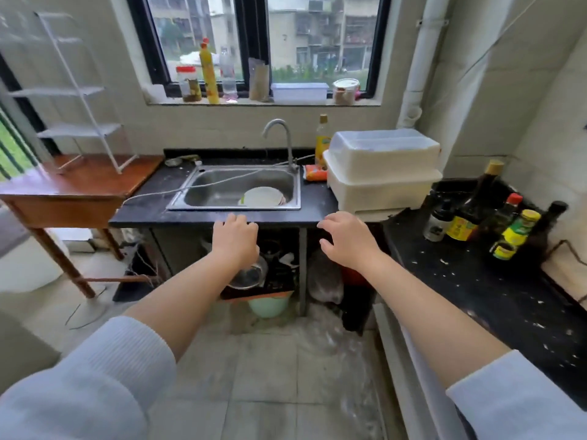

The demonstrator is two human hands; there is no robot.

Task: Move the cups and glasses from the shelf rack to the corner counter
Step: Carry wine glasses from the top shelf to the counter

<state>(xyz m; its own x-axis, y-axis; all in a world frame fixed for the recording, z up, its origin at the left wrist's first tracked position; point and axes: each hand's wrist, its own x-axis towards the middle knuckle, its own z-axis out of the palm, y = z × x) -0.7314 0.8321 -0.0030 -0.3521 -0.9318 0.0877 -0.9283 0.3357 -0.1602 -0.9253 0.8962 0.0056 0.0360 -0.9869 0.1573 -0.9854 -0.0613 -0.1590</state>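
While hands hover empty, dish box [382,173] crowds counter [476,281].

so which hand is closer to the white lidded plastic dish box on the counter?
Right. The right hand hovers, empty, just below-left of the white lidded plastic dish box. The left hand is farther left, in front of the steel sink.

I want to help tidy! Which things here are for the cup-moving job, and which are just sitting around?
For the job:
white wire shelf rack
black speckled corner counter
left hand
right hand
No cups visible.

Just sitting around:
steel sink
cream plastic dish box
dark sauce bottles
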